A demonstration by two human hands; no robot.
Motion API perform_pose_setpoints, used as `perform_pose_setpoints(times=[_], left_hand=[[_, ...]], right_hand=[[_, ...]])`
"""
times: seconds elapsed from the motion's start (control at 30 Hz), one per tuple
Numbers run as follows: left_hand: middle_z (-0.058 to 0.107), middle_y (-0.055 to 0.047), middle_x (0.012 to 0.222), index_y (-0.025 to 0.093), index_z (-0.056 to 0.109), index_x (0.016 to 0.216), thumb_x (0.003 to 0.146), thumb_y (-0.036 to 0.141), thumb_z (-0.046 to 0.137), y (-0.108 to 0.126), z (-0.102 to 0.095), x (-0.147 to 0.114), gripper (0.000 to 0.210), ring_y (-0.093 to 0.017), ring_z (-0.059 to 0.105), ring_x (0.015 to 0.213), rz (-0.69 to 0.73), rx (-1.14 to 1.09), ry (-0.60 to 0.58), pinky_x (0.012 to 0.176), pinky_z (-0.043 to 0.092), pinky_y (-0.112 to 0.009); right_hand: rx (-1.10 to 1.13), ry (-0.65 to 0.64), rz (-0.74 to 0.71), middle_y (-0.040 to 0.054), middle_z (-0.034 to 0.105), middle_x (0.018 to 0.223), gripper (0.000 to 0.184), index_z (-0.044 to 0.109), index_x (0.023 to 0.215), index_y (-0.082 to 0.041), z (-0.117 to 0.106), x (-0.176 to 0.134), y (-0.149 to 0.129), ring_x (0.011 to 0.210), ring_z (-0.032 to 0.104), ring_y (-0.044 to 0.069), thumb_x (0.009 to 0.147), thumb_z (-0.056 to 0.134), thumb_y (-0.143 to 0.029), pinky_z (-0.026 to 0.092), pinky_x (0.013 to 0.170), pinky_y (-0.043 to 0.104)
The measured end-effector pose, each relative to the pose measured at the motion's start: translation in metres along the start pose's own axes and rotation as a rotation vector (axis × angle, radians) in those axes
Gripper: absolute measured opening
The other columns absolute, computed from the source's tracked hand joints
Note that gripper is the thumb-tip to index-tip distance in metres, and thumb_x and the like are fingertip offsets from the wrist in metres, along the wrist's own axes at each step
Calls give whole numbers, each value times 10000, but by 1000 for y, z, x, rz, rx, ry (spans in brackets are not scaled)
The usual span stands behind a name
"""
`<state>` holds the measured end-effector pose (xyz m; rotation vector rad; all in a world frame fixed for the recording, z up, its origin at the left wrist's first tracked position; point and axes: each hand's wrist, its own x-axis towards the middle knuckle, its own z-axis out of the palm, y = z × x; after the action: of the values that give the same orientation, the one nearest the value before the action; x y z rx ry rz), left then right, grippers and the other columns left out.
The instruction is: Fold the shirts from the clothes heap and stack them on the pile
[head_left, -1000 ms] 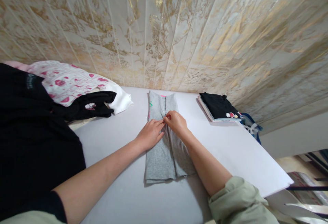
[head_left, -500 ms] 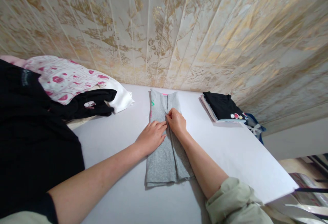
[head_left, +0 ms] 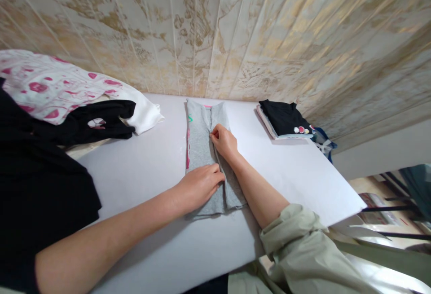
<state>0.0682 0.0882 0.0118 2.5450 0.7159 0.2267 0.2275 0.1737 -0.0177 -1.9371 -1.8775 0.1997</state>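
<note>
A grey garment [head_left: 198, 146] lies lengthwise on the white table, its sides folded inward to meet at a middle seam. Bits of green and pink print show along its left edge; its exact kind is hidden by the folding. My right hand [head_left: 225, 141] pinches the cloth at the seam in the upper half. Lower down, my left hand [head_left: 200, 185] rests across the left panel, with its thumb and fingers closed on the folded edge at the seam.
Left of the garment lies a heap of clothes, with a white and pink printed piece [head_left: 43, 87] and black cloth [head_left: 43, 186]. A folded stack topped by a black garment [head_left: 281, 119] sits at the table's [head_left: 303, 182] back right. A patterned wall [head_left: 202, 33] rises behind.
My left hand has slid down the seam towards the near end and now pinches the edge. My right hand stays at about the same spot on the cloth. The view has shifted slightly.
</note>
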Motion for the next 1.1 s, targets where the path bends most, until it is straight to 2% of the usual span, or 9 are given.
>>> perform_pose_setpoints(times=[0.27,0.47,0.63,0.8,0.93,1.1], left_hand=[[533,-27,958,203,599,820,788,93,539,0,-1,-2,129,-163,531,872,66,-64,-55,781,420,-283],[519,-24,904,190,568,773,816,114,515,0,-5,1,102,-154,526,827,63,-116,-58,746,418,-272],[558,-17,903,208,573,884,843,136,526,0,3,2,95,-176,542,866,64,-50,-43,783,415,-302],[565,-18,946,254,557,1101,849,119,516,5,5,0,289,-182,559,899,79,11,-62,784,415,-301],[557,-14,930,252,603,980,847,125,524,9,6,1,200,-168,557,849,103,84,-93,744,405,-292],[559,-22,884,218,613,853,886,171,515,12,14,4,113,-165,552,806,114,156,-70,717,393,-297]], right_hand=[[15,-6,-8,-4,641,870,107,558,923,-228,-2,-1,1,752,549,148,869,483,-281,340,632,243],[10,5,-19,-5,647,871,98,556,907,-226,-3,-1,-1,751,553,147,868,479,-274,334,622,240],[13,1,-17,0,651,882,107,560,916,-224,-2,-1,0,758,550,149,867,475,-266,339,633,241],[23,10,-20,-6,647,877,106,563,913,-227,-1,-1,1,762,554,150,864,480,-271,339,633,240],[23,4,-18,-8,650,881,102,563,914,-230,-2,-1,1,759,552,148,866,486,-276,338,636,241],[18,5,-16,-13,640,853,92,558,903,-228,-2,-1,1,739,548,141,864,490,-276,320,607,238]])
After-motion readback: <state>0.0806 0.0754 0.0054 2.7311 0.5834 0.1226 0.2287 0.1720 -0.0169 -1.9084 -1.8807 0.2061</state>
